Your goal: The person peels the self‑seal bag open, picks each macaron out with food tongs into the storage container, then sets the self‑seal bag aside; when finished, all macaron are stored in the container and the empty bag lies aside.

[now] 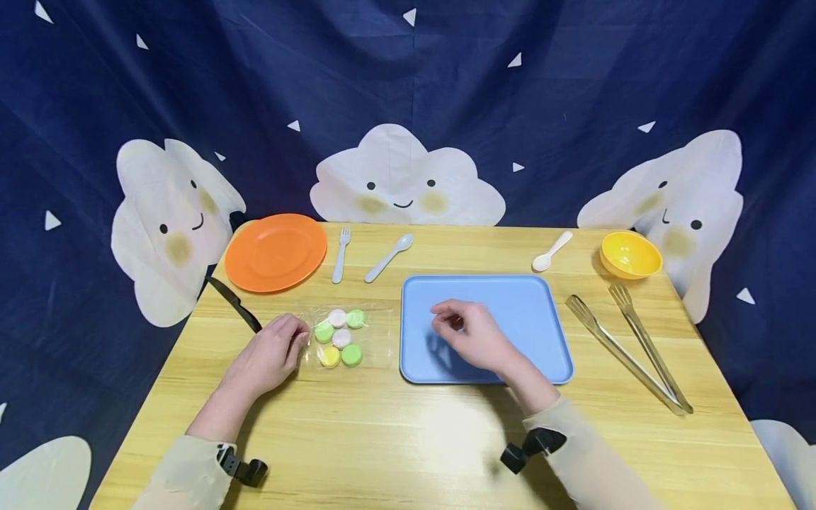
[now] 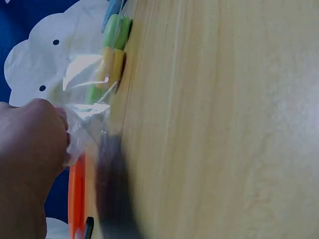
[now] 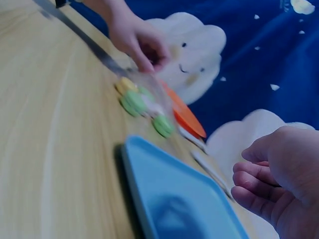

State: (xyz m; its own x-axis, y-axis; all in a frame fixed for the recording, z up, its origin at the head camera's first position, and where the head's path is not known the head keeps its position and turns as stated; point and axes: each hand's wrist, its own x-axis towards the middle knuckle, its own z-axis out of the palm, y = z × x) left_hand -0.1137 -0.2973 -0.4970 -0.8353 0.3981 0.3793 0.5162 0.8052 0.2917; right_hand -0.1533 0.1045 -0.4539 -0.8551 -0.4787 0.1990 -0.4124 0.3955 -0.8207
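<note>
Macaron bag [image 1: 376, 334] sits just left of the blue tray [image 1: 523, 312], its left edge pinched by your left hand [image 1: 269, 355], best held lightly so nothing inside slides, while your right hand [image 1: 474, 338], fingers loosely curled and empty, hovers above.

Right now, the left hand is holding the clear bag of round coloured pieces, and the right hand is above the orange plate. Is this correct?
One part is wrong: the right hand is above the blue tray, as the head view shows. The left hand does hold the clear bag.
</note>
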